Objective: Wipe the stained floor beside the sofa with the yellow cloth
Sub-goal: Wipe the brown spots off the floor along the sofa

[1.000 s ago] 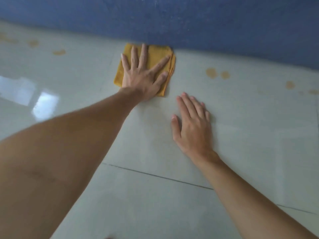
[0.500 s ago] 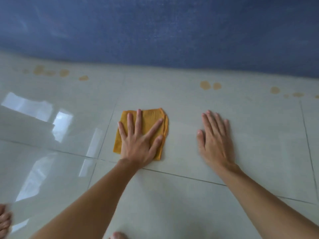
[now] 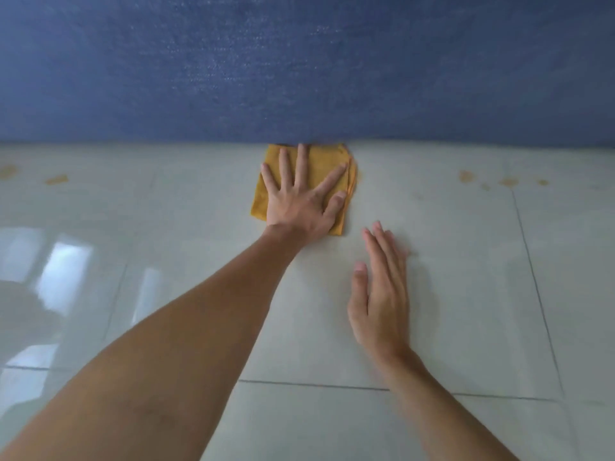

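A folded yellow cloth point(image 3: 322, 161) lies flat on the pale tiled floor point(image 3: 466, 261), its far edge against the base of the blue sofa point(image 3: 299, 68). My left hand point(image 3: 299, 197) presses down on the cloth with fingers spread, fingertips almost at the sofa. My right hand point(image 3: 379, 294) rests flat on the bare tile to the right and nearer to me, holding nothing. Brownish stains point(image 3: 507, 182) dot the floor along the sofa at the right, and more stains point(image 3: 56, 178) sit at the far left.
The sofa's blue fabric front fills the whole upper half of the view like a wall. Dark grout lines point(image 3: 332, 386) cross the glossy tiles. Bright window reflections point(image 3: 63, 271) shine on the floor at the left.
My left hand has pushed the cloth forward from the middle of the tile to the sofa's base. My right hand now sits nearer to me relative to the cloth.
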